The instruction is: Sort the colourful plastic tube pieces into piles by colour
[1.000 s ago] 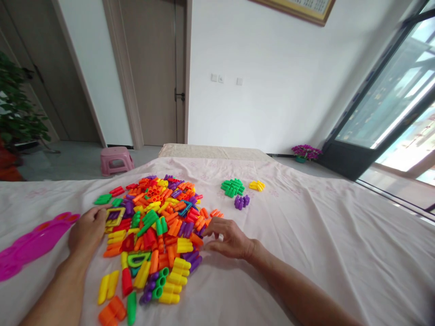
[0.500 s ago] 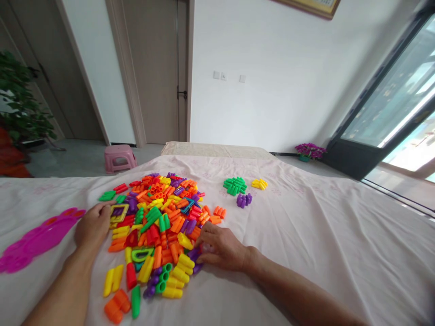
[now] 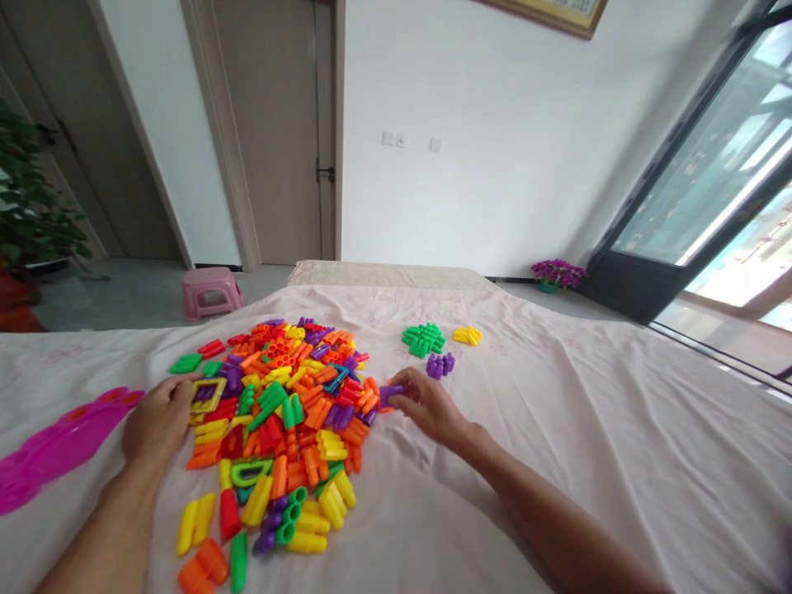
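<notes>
A pile of plastic pieces (image 3: 297, 396) in red, orange, yellow, green and purple covers the left middle of the cloth. At its right edge my right hand (image 3: 424, 400) pinches a purple piece (image 3: 391, 393), with some orange showing beneath it. My left hand (image 3: 157, 412) is closed at the pile's left edge, its fingertips against a yellow square frame piece (image 3: 207, 396). Beyond my right hand lie a small purple group (image 3: 440, 365), a green group (image 3: 423, 339) and a yellow group (image 3: 468, 336).
A magenta plastic tray or board (image 3: 68, 450) lies left of my left hand. Past the cloth-covered table (image 3: 557, 462) stand a pink stool (image 3: 212, 293), purple flowers (image 3: 558, 273) and a leafy plant (image 3: 37, 198).
My right hand has moved up and away from the pile's lower right side, with a purple piece now between its fingers. Yellow pieces there have shifted. My left hand stays at the frame piece.
</notes>
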Motion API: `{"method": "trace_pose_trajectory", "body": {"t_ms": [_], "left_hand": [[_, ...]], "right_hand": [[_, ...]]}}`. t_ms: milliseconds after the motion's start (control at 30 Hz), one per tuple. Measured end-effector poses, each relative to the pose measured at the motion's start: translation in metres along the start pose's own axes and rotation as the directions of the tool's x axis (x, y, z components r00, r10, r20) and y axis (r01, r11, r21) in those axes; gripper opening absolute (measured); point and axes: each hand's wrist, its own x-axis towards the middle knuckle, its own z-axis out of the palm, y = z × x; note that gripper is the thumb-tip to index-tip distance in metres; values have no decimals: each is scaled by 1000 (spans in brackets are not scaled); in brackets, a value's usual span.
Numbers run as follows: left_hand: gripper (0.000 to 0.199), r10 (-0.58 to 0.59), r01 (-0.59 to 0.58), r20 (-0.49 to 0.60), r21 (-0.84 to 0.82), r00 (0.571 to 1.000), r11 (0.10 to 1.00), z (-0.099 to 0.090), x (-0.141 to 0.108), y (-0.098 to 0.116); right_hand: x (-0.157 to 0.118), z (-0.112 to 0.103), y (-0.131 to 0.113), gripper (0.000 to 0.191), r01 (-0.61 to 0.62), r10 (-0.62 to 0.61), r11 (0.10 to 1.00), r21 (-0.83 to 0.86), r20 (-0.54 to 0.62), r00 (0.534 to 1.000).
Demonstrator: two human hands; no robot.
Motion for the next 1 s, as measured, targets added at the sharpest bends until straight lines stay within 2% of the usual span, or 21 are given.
{"method": "trace_pose_trajectory", "body": {"t_ms": [67,167,267,367,600,833,1000], "left_hand": [[51,-54,54,0,-54,999,997,-2,-1,3],[50,-63,64,11,-82,998,995,-6,-4,8],[49,-78,80,22,-89,997,993,-7,-5,10],[49,-77,78,19,-86,997,993,-6,-4,10],[50,-76,78,26,-83,997,994,-6,-4,8],[50,-74,76,22,-77,997,994,-5,-4,8],[50,-57,57,1,-79,998,995,-4,-4,7]], "right_hand": [[10,-26,16,13,-5,-15,987,-160,-127,992],[16,-63,36,17,-22,-59,923,-384,-197,979],[15,-93,48,17,-65,-6,877,-475,-145,989],[12,-110,56,12,-84,59,863,-498,-66,996],[10,-122,76,12,-162,174,787,-595,-37,984],[9,-123,78,13,-164,192,774,-611,-19,981],[9,-115,76,20,-198,190,759,-621,-80,979]]}}
